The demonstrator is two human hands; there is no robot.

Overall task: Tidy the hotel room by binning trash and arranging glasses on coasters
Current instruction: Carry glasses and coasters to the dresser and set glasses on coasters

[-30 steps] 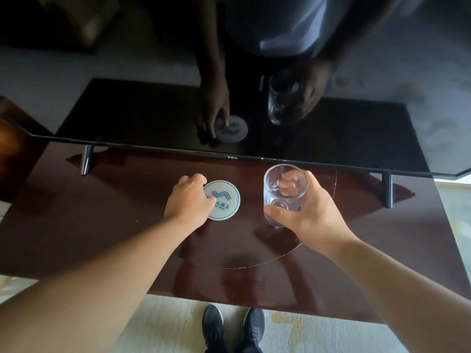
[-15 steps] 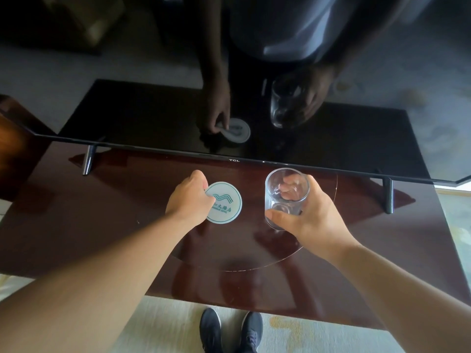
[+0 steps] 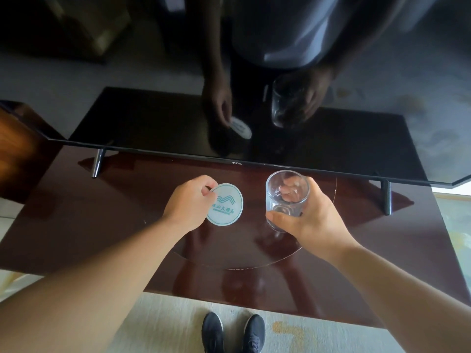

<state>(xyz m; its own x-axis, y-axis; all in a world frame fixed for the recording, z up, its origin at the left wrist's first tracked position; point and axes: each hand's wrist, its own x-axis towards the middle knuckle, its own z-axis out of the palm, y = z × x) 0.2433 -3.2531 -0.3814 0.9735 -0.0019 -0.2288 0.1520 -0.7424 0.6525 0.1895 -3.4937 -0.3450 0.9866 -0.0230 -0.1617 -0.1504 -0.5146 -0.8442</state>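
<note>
Pinching the left rim of the coaster [image 3: 226,206] between thumb and curled fingers, the left hand [image 3: 190,202] holds it over the table [image 3: 102,225], near the middle. The coaster is round and white with a teal wave logo and lettering; whether its far side touches the wood I cannot tell. The right hand [image 3: 313,220] grips the glass [image 3: 286,197], thumb on the near wall, fingers wrapped round the far wall and visible through it. The glass is clear, empty and upright, just right of the coaster and apart from it. A thin circle line is inlaid in the glossy dark-red table. Behind both hands stands a TV [image 3: 153,123] on metal feet [image 3: 96,161], its dark screen mirroring the hands, coaster and glass. Black shoes [image 3: 233,332] stand on the pale carpet [image 3: 165,322] at the near edge.
</note>
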